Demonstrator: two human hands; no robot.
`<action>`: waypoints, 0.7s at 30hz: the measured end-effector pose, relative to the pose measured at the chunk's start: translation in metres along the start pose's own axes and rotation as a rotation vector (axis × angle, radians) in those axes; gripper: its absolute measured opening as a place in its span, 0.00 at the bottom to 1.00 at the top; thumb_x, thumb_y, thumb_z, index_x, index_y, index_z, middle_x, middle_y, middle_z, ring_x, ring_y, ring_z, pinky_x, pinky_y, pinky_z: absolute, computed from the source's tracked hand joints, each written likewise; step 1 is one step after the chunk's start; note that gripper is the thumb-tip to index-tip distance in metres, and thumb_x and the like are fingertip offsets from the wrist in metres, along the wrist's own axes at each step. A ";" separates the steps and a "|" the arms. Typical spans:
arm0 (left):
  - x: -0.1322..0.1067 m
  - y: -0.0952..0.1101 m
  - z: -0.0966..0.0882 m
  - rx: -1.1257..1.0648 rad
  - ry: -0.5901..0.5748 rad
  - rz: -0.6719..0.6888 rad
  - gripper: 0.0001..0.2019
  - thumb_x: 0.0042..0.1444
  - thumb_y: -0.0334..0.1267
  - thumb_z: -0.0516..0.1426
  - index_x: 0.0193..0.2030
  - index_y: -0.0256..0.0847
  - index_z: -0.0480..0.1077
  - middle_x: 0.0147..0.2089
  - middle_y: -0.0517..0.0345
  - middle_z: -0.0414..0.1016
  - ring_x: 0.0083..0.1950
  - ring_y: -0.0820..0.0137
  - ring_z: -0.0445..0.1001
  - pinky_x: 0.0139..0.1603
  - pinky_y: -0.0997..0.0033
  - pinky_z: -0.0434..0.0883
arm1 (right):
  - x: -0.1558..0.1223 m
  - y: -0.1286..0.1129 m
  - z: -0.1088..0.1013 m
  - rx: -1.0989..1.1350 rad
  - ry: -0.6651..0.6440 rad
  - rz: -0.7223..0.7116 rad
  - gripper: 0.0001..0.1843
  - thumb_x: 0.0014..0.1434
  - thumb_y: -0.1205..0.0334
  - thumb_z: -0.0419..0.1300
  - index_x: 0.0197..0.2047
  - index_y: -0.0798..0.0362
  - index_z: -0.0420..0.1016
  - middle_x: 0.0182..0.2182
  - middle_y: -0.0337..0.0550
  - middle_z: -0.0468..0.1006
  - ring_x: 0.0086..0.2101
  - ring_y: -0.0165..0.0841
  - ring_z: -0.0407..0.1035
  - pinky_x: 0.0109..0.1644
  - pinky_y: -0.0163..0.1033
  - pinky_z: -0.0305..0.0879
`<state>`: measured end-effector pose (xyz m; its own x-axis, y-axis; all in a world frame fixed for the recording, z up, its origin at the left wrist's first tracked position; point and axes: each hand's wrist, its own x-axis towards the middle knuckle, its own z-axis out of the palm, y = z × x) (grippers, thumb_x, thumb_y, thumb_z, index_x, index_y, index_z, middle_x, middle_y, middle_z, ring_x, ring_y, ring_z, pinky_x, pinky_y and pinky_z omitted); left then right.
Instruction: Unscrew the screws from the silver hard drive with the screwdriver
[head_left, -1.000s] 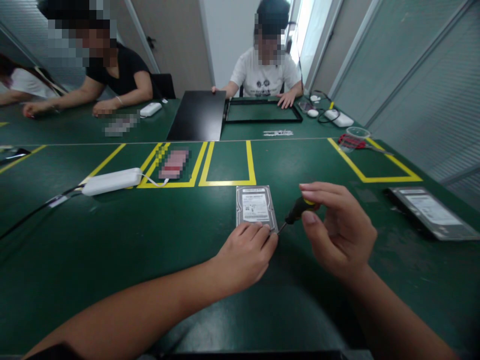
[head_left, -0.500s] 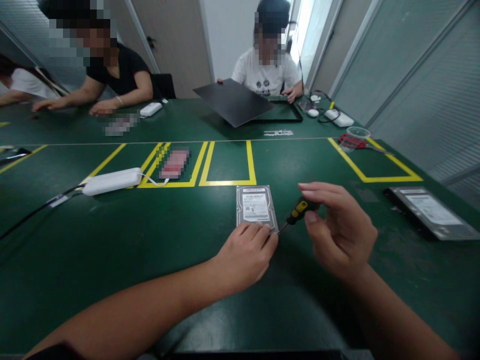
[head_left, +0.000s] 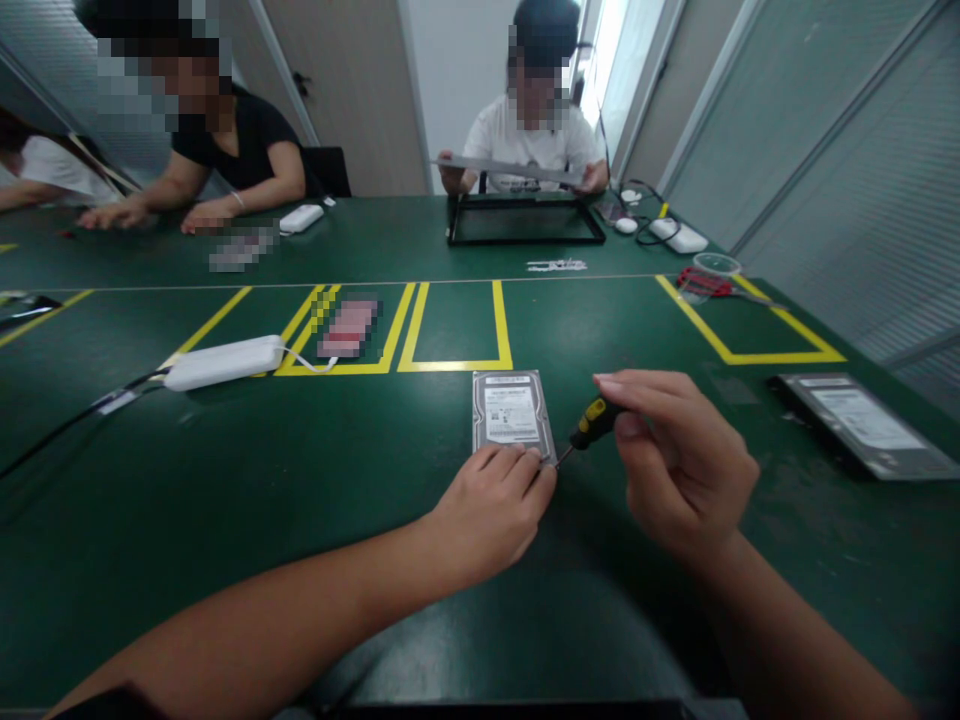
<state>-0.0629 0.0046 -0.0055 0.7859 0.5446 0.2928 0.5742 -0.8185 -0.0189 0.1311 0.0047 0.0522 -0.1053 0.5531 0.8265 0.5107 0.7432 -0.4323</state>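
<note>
A silver hard drive (head_left: 510, 410) with a white label lies flat on the green table (head_left: 225, 480) in front of me. My left hand (head_left: 491, 505) rests on its near edge, fingertips pressing the near right corner. My right hand (head_left: 679, 460) pinches a small black and yellow screwdriver (head_left: 589, 425) between thumb and fingers. The screwdriver's thin tip points down-left at the drive's near right corner, right beside my left fingertips.
A second drive in a dark tray (head_left: 866, 425) lies at the right. A white power adapter (head_left: 225, 362) with its cable sits left, by yellow tape boxes (head_left: 454, 330). Across the table a person lifts a flat panel (head_left: 510, 170) above a black frame (head_left: 525, 222); two others sit at far left.
My hands have barely moved; the right fingers have shifted slightly on the screwdriver handle. The person opposite lifted the dark panel off the table and now holds it level at chest height.
</note>
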 end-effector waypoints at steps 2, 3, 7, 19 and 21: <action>0.000 0.000 0.000 0.002 0.000 -0.003 0.20 0.61 0.35 0.53 0.60 0.34 0.66 0.54 0.45 0.73 0.55 0.57 0.71 0.54 0.55 0.69 | -0.001 0.000 0.001 -0.020 0.020 0.004 0.21 0.57 0.74 0.60 0.52 0.50 0.76 0.45 0.46 0.75 0.43 0.36 0.71 0.45 0.45 0.70; 0.000 0.001 0.000 0.003 0.001 -0.004 0.20 0.61 0.35 0.53 0.60 0.34 0.66 0.54 0.45 0.73 0.55 0.56 0.71 0.54 0.55 0.69 | -0.001 0.001 0.001 -0.030 0.029 0.007 0.21 0.56 0.74 0.61 0.52 0.50 0.77 0.43 0.45 0.74 0.42 0.34 0.70 0.43 0.43 0.69; 0.000 0.001 -0.001 0.006 0.002 -0.008 0.19 0.62 0.35 0.53 0.59 0.35 0.67 0.53 0.45 0.74 0.54 0.56 0.72 0.53 0.55 0.70 | -0.001 0.000 0.000 -0.046 0.044 0.014 0.19 0.56 0.70 0.63 0.51 0.49 0.77 0.43 0.46 0.72 0.40 0.34 0.69 0.41 0.42 0.69; 0.000 0.000 -0.001 -0.009 0.001 -0.005 0.20 0.62 0.35 0.52 0.60 0.34 0.66 0.54 0.45 0.73 0.55 0.56 0.71 0.54 0.54 0.70 | 0.000 0.001 0.001 -0.036 0.011 0.015 0.22 0.54 0.72 0.65 0.53 0.49 0.77 0.41 0.44 0.72 0.38 0.32 0.69 0.39 0.41 0.68; 0.000 0.000 -0.001 -0.011 0.001 -0.006 0.20 0.62 0.35 0.53 0.60 0.34 0.66 0.54 0.45 0.73 0.55 0.56 0.71 0.54 0.55 0.69 | 0.001 0.000 0.000 -0.019 0.002 0.015 0.21 0.57 0.71 0.62 0.53 0.49 0.77 0.42 0.46 0.73 0.40 0.34 0.70 0.41 0.42 0.68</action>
<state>-0.0632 0.0042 -0.0042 0.7822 0.5492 0.2942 0.5762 -0.8173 -0.0066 0.1311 0.0047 0.0528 -0.0954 0.5635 0.8206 0.5286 0.7272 -0.4380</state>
